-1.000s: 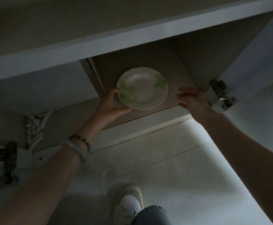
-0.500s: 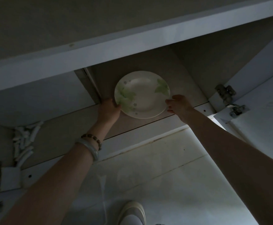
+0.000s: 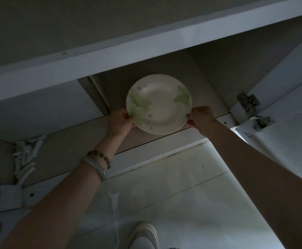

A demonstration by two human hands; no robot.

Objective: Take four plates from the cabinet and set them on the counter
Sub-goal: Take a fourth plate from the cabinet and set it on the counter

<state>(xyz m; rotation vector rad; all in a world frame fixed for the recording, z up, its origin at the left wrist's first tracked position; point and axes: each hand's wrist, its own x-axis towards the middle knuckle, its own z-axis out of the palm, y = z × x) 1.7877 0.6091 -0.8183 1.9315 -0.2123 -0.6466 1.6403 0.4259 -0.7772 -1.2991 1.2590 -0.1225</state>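
— Left hand?
— Stretched up and forward on a long, nearly straight arm rising from the lower left. Gripping the left rim of the plate, thumb on the upper face, fingers curled underneath.
— Right hand?
— Raised level with the other, on a bare forearm slanting in from the lower right. Pinching the opposite rim, thumb on top, fingers folded below.
— Touching each other?
— No, apart, with the plate between.

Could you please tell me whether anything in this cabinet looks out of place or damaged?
The plate looks intact, gripped at its rim by the left hand and right hand. One oddity: a loose jumble of white stick-like pieces lies in the cabinet to the left; the dim light hides what they are.
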